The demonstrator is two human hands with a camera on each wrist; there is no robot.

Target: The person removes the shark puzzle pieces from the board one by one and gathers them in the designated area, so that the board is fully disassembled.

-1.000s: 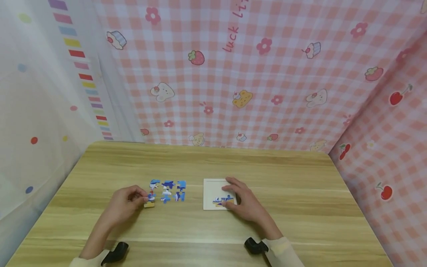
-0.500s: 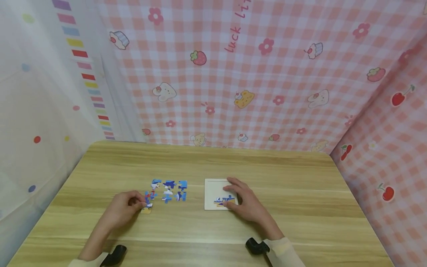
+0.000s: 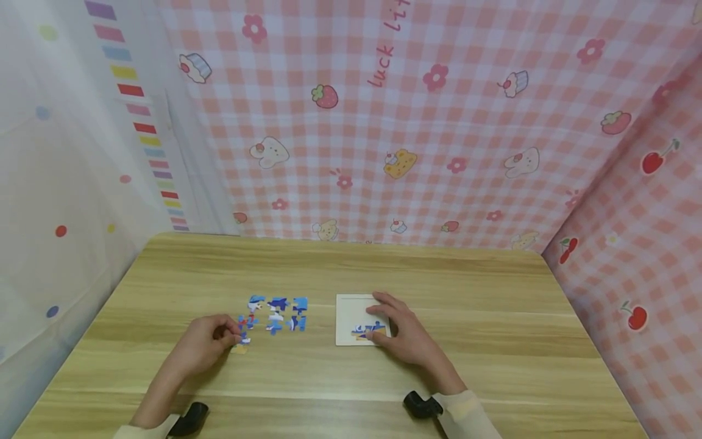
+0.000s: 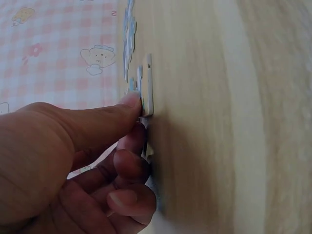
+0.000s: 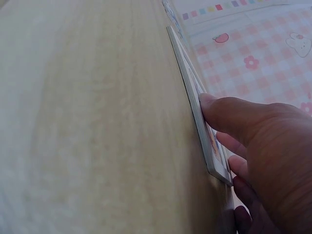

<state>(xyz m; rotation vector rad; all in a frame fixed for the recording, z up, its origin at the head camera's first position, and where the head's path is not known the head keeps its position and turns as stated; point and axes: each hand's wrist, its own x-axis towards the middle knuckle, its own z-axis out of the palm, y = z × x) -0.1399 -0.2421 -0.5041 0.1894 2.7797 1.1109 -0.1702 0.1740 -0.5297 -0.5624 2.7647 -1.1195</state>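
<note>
My left hand [image 3: 204, 342] pinches a small jigsaw puzzle piece [image 3: 239, 349] with a yellow lower edge, at the near left corner of a group of loose blue puzzle pieces [image 3: 276, 318]. In the left wrist view the thumb and forefinger [image 4: 130, 100] meet at the piece, low over the tabletop. My right hand [image 3: 407, 332] rests over the right side of a square white puzzle board [image 3: 351, 308]. Its thumb [image 5: 207, 102] presses near the board's front edge, on joined blue and yellow pieces [image 3: 362, 329], while the other fingers reach along the right side.
Both things lie on a wood-grain table [image 3: 329, 384]. A pink checked curtain [image 3: 351, 122] hangs behind it, and a white dotted curtain [image 3: 71, 183] closes off the left. A black wrist mount [image 3: 422, 404] sits by the right sleeve, another mount [image 3: 189, 419] by the left.
My left hand has drawn the yellow-edged puzzle piece a little toward me and left, opening a gap from the red-marked piece behind it. The right hand and the board stay put.
</note>
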